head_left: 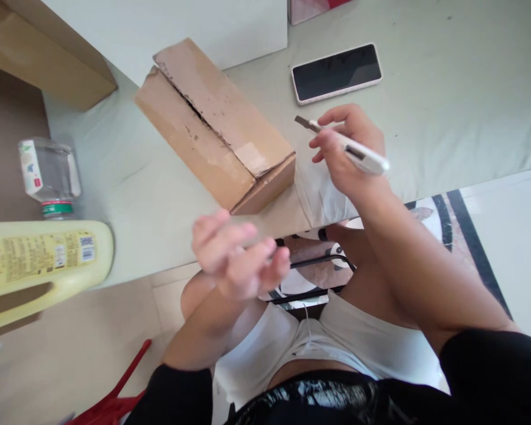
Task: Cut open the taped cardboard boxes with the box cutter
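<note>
My right hand is closed around a white utility knife with its blade pushed out to the left, held just right of a brown cardboard box. The box lies at an angle on a pale green surface, its top flaps taped and split along the seam. My left hand hovers below the box's near corner, blurred by motion, fingers loosely curled, with nothing clearly in it.
A phone lies screen up behind my right hand. At the left are a clear plastic bottle on its side, a large yellow jug and another cardboard box. A red object sits on the floor.
</note>
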Demonstrator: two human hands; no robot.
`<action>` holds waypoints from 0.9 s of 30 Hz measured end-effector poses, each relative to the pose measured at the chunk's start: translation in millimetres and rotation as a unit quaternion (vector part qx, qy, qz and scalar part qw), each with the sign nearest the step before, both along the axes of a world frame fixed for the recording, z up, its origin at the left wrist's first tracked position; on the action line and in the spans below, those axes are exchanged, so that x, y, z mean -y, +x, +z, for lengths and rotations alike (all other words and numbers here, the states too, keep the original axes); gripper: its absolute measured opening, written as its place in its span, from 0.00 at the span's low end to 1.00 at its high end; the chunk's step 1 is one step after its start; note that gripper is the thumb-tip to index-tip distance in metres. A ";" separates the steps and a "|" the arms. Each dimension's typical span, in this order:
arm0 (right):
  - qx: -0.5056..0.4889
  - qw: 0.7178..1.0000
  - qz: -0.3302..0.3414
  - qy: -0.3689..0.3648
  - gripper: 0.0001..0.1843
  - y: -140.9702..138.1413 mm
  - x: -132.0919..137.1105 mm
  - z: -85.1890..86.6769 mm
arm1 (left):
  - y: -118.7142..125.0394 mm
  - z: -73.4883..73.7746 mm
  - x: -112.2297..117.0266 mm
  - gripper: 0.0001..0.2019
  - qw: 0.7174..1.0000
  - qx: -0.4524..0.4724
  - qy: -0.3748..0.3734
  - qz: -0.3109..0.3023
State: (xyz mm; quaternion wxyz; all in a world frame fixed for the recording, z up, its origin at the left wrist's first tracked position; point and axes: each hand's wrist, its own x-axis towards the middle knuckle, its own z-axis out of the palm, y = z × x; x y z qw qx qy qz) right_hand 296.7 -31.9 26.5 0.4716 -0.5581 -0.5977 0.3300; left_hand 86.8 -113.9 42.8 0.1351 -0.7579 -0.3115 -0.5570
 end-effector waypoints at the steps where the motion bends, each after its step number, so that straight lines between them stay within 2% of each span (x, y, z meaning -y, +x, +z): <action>1: 0.069 0.997 0.016 0.011 0.18 0.3 1.4 0.2 | -7.9 -2.4 -5.8 0.18 0.999 -0.001 -0.026 0.021; 3: 0.184 0.982 0.042 0.017 0.14 0.6 2.5 -0.7 | -20.6 -9.6 -16.0 0.33 0.992 0.033 -0.107 0.056; 5: 0.255 0.965 0.062 -0.002 0.18 0.5 1.3 -3.1 | -27.7 -17.3 -22.2 0.39 0.976 0.069 -0.195 0.071; 9: 0.370 0.923 0.099 -0.045 0.28 0.7 -2.4 -10.5 | -29.0 -25.8 -23.5 0.41 0.944 0.140 -0.297 0.041; 12: 0.390 0.913 0.109 -0.048 0.29 1.9 -2.1 -15.6 | -28.9 -26.8 -23.1 0.39 0.925 0.194 -0.325 -0.003; 15: 0.403 0.905 0.126 -0.052 0.33 2.6 -0.3 -17.5 | -32.9 -26.2 -26.0 0.36 0.907 0.251 -0.336 -0.042; 18: 0.429 0.888 0.150 -0.067 0.37 2.3 0.6 -16.7 | -39.1 -25.1 -31.4 0.30 0.900 0.293 -0.321 -0.035; 23: 0.439 0.879 0.165 -0.082 0.32 1.3 0.2 -15.7 | -53.6 -27.4 -42.9 0.23 0.914 0.314 -0.247 0.068; 25: 0.442 0.878 0.165 -0.084 0.32 1.4 0.2 -15.5 | -59.9 -28.7 -47.7 0.22 0.910 0.317 -0.240 0.114; 27: 0.444 0.875 0.170 -0.088 0.34 2.1 0.3 -14.8 | -64.4 -27.3 -52.3 0.19 0.904 0.335 -0.232 0.133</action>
